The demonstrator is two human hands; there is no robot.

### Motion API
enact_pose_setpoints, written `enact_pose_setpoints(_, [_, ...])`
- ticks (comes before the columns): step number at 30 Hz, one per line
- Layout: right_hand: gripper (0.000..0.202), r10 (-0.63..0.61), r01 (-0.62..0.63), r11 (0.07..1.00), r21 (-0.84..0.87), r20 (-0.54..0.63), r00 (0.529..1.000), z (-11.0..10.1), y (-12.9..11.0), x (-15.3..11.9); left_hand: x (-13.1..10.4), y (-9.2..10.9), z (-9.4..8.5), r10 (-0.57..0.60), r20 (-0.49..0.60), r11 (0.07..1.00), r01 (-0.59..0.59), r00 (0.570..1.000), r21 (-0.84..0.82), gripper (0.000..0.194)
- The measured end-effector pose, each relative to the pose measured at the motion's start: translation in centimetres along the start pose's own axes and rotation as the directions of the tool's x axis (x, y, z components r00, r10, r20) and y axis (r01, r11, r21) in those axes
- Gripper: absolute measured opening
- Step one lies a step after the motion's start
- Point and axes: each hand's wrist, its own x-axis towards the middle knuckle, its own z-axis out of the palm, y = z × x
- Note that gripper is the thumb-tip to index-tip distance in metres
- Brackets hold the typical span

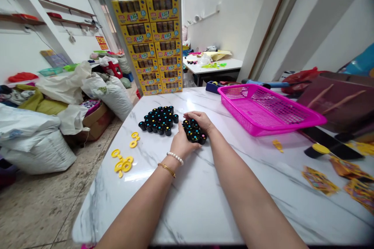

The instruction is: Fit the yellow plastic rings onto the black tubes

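A bunch of small black cylinders with coloured dots on top (193, 131) stands on the marble-patterned table between my two hands. My left hand (181, 142) curves along the bunch's left and near side, its thumb reaching to the right. Around the far and right side bends my right hand (201, 120), fingers touching the cylinders. Both hands press the bunch together; some cylinders are partly hidden by fingers. Just left is a larger group of the same black cylinders (159, 120), upright in rough rows. Yellow plastic ring pieces (125, 164) lie at the table's left.
A pink plastic basket (254, 124) sits at the right. Beyond it stands a dark paper bag (341, 101). Orange packets (320, 181) and a black cylinder with a yellow top (317, 150) lie at far right. Stacked yellow boxes (143, 52) rise at the table's back edge.
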Motion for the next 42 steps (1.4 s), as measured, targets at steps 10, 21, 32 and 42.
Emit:
enact_pose_setpoints(10, [0.050, 0.036, -0.029, 0.997, -0.073, 0.095, 0.995, 0.5, -0.7, -0.3, 0.5, -1.5, -2.0, -0.003, -0.028, 0.999, 0.001, 1.000, -0.051, 0.117])
enact_pose_setpoints(21, [0.038, 0.059, -0.029, 0.970, -0.242, 0.117, 0.991, 0.8, -1.4, -0.5, -0.3, -0.3, -0.1, 0.041, -0.026, 0.986, -0.045, 0.999, -0.159, 0.095])
enact_pose_setpoints(32, [0.036, 0.122, -0.068, 0.984, -0.165, 0.343, 0.931, 0.6, -1.9, -1.1, -2.3, 1.7, 0.4, -0.082, -0.070, 0.985, 0.071, 0.994, -0.155, 0.098])
enact_pose_setpoints(42, [0.036, 0.097, -0.112, 0.994, 0.013, 0.405, 0.909, 0.3, -2.1, -1.3, -3.6, 2.2, 1.2, -0.092, -0.175, 0.995, 0.082, 0.980, -0.063, 0.102])
